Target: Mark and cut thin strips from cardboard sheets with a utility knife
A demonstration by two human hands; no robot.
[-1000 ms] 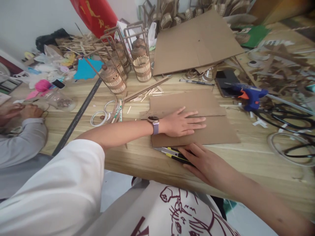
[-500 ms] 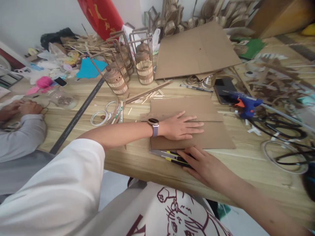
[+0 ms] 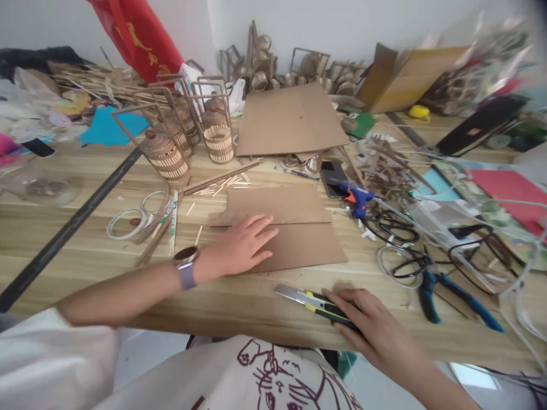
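My left hand lies with its fingers spread on the left part of a brown cardboard sheet. Another cardboard piece lies along the far side of that sheet. In my right hand is a yellow and black utility knife, with its blade out and pointing left. The knife is close to the table's near edge, apart from the cardboard. My right fingers wrap round its handle.
Small wooden lantern-like baskets stand at the back left, near white tape rolls. A large cardboard sheet lies behind. To the right are a blue glue gun, a phone, pliers and tangled cables.
My left hand has slid left across the cardboard. My right hand has drawn the knife away from the cardboard's near edge. The view has turned right, bringing pliers into sight.
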